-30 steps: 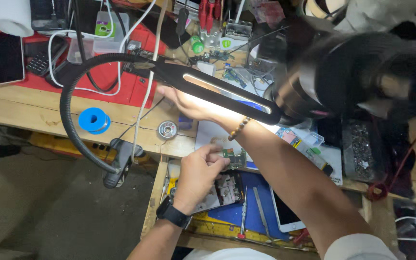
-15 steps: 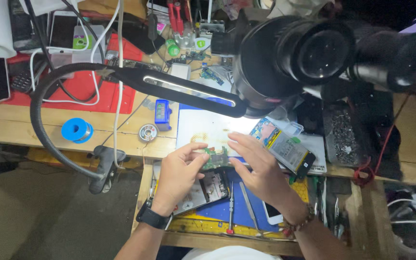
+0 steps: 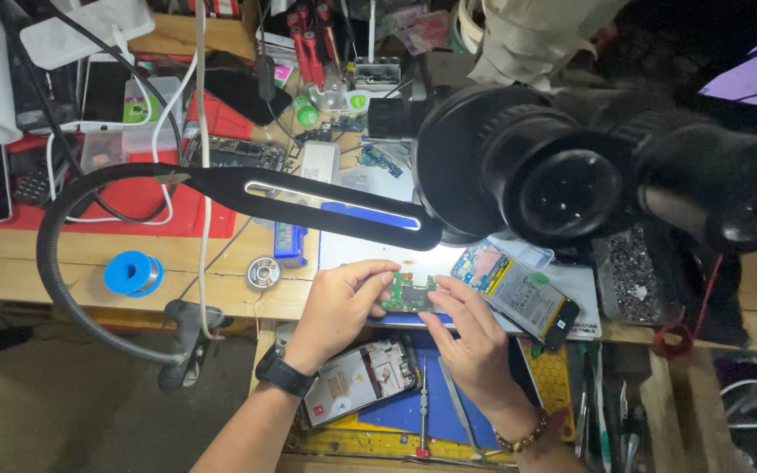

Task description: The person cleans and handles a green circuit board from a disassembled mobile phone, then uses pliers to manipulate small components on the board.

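Both hands, left hand (image 3: 339, 302) and right hand (image 3: 475, 337), pinch a small green circuit board (image 3: 407, 293) between fingertips near the counter's (image 3: 10, 271) front edge, beside an opened phone (image 3: 519, 293).

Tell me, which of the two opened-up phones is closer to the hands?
Both lie close, but the opened phone with the yellow-and-black inside sits right beside the right hand, touching distance from its fingers. The other open phone lies lower, by the wrists.
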